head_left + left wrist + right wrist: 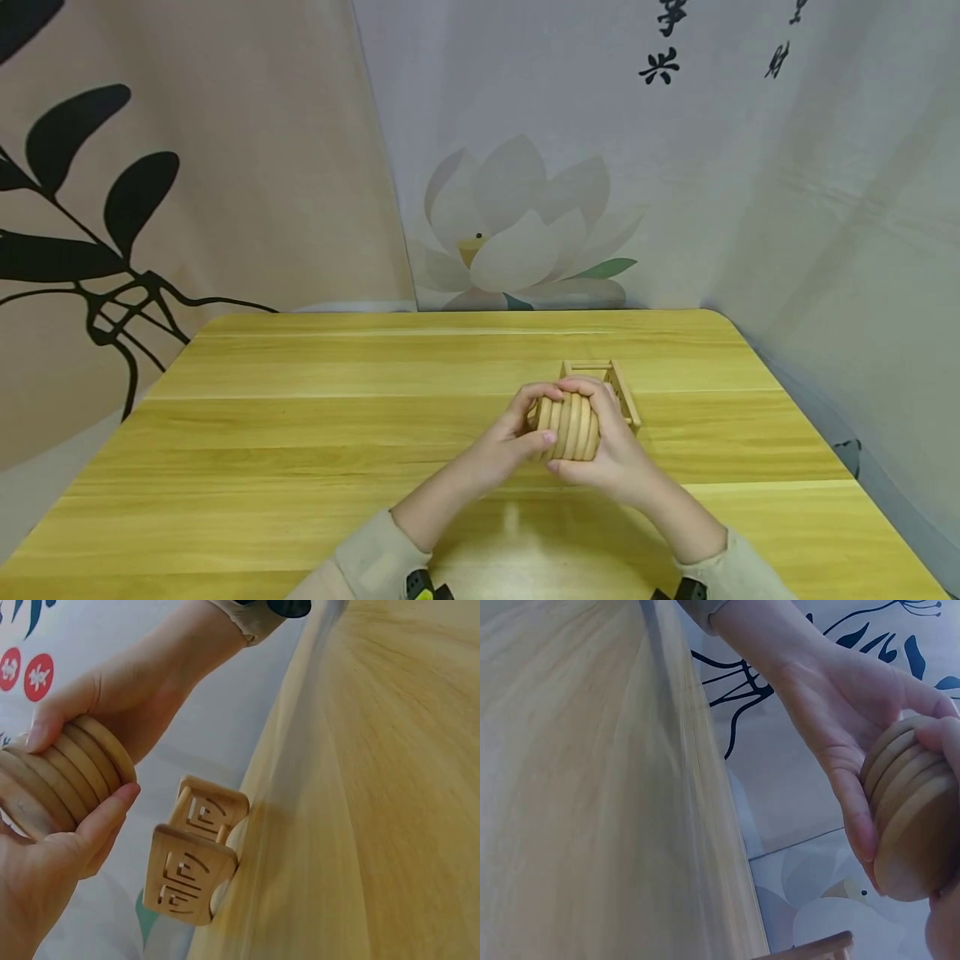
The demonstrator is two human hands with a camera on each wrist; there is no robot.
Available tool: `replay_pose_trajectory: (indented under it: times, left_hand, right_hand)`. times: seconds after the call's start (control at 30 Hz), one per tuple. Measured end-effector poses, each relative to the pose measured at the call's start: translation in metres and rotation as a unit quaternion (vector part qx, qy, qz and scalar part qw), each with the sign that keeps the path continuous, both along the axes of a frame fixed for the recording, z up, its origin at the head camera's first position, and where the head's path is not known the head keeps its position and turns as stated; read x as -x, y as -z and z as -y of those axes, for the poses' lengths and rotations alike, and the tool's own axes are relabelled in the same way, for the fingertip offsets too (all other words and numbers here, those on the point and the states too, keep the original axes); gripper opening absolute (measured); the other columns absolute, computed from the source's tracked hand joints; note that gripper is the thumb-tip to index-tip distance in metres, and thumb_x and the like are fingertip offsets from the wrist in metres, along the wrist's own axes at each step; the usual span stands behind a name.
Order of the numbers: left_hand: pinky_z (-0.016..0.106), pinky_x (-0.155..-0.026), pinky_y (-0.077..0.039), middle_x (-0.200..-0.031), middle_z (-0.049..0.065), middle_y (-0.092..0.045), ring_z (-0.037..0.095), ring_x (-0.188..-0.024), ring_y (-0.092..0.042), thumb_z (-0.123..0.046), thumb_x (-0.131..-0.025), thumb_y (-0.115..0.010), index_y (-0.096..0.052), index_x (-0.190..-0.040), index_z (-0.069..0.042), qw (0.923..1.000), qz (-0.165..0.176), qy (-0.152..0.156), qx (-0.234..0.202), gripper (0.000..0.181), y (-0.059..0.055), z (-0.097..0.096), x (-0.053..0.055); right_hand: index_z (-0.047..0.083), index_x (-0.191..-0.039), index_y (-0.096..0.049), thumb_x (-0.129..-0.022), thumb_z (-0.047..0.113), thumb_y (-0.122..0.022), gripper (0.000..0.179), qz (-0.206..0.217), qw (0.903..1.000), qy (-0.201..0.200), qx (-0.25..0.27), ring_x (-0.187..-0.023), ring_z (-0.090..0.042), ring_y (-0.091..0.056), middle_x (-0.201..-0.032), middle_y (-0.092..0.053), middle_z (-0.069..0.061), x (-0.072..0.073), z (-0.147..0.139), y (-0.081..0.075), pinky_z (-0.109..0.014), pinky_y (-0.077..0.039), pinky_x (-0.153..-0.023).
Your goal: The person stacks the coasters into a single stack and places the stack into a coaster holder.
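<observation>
A stack of several round wooden discs (pixel 573 425), like coasters, is held on its edge above the table between both hands. My left hand (pixel 521 429) grips one end, its thumb lying across the rims. From the other side my right hand (pixel 607 442) holds the stack, fingers over the top and thumb beneath. In the left wrist view the discs (pixel 71 772) sit face to face with rounded edges. Just behind the hands stands a small wooden holder (pixel 626 396), partly hidden by them; the left wrist view shows slotted cut-outs in the end panels of this rack (pixel 191 874).
The wooden table (pixel 337 433) extends widely to the left and right, with rounded far corners. A fabric backdrop (pixel 750 183) with a printed lotus and dark leaves hangs behind its far edge.
</observation>
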State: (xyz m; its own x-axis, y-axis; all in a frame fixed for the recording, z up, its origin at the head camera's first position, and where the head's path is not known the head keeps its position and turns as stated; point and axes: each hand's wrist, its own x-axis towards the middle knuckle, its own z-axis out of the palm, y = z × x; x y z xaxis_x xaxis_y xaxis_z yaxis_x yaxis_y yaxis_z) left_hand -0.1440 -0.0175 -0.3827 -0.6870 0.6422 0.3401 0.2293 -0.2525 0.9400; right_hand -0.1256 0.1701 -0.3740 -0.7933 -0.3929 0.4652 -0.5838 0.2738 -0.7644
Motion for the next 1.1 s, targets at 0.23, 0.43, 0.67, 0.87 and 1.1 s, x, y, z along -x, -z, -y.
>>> replay_pose_trajectory:
  times: [0.23,0.43,0.67,0.87,1.1]
  left_hand:
    - [0.030,-0.075,-0.052,-0.137,0.015,-0.030,0.020,-0.100,-0.054,-0.006,-0.096,-0.049,-0.029,-0.130,-0.010,1.0000,-0.005,0.006,-0.005,0.039,0.002,-0.003,0.001]
    - [0.030,-0.076,-0.051,-0.135,0.015,-0.031,0.021,-0.100,-0.053,-0.006,-0.096,-0.051,-0.030,-0.129,-0.011,0.9999,-0.013,-0.007,0.005,0.039,0.001,-0.004,0.001]
    - [0.029,-0.075,-0.051,-0.126,0.016,-0.036,0.018,-0.097,-0.052,-0.008,-0.094,-0.055,-0.030,-0.127,-0.014,0.9992,-0.026,-0.025,0.016,0.042,0.002,-0.011,0.002]
    - [0.029,-0.074,-0.051,-0.126,0.015,-0.035,0.020,-0.096,-0.052,-0.013,-0.094,-0.056,-0.031,-0.127,-0.015,0.9988,-0.032,-0.033,0.015,0.042,0.004,-0.015,0.005]
    - [0.031,-0.074,-0.053,-0.131,0.012,-0.034,0.021,-0.098,-0.052,-0.017,-0.093,-0.057,-0.032,-0.129,-0.021,0.9980,-0.030,-0.043,0.037,0.044,0.001,-0.021,0.007]
  right_hand:
    - [0.015,-0.137,-0.037,-0.066,0.005,-0.082,0.085,-0.003,0.9999,-0.013,-0.005,-0.112,-0.024,-0.034,-0.138,-0.035,-0.004,0.002,-0.004,0.000,-0.046,-0.039,-0.084]
    - [0.015,-0.137,-0.038,-0.066,0.004,-0.082,0.085,-0.004,0.9999,-0.012,-0.003,-0.113,-0.023,-0.033,-0.139,-0.035,-0.003,0.002,-0.005,-0.001,-0.044,-0.040,-0.084]
    - [0.010,-0.136,-0.038,-0.063,0.000,-0.083,0.087,-0.021,0.9996,-0.018,0.006,-0.113,-0.022,-0.034,-0.138,-0.037,-0.007,0.005,-0.008,-0.001,-0.039,-0.041,-0.087]
    - [0.007,-0.134,-0.041,-0.059,-0.001,-0.084,0.087,-0.044,0.9988,-0.018,0.009,-0.115,-0.023,-0.036,-0.135,-0.040,-0.009,0.010,-0.011,-0.002,-0.055,-0.029,-0.093]
    - [0.004,-0.135,-0.038,-0.063,-0.005,-0.082,0.084,-0.040,0.9980,-0.044,0.019,-0.118,-0.023,-0.040,-0.135,-0.038,-0.011,0.015,-0.018,-0.003,-0.040,-0.015,-0.111]
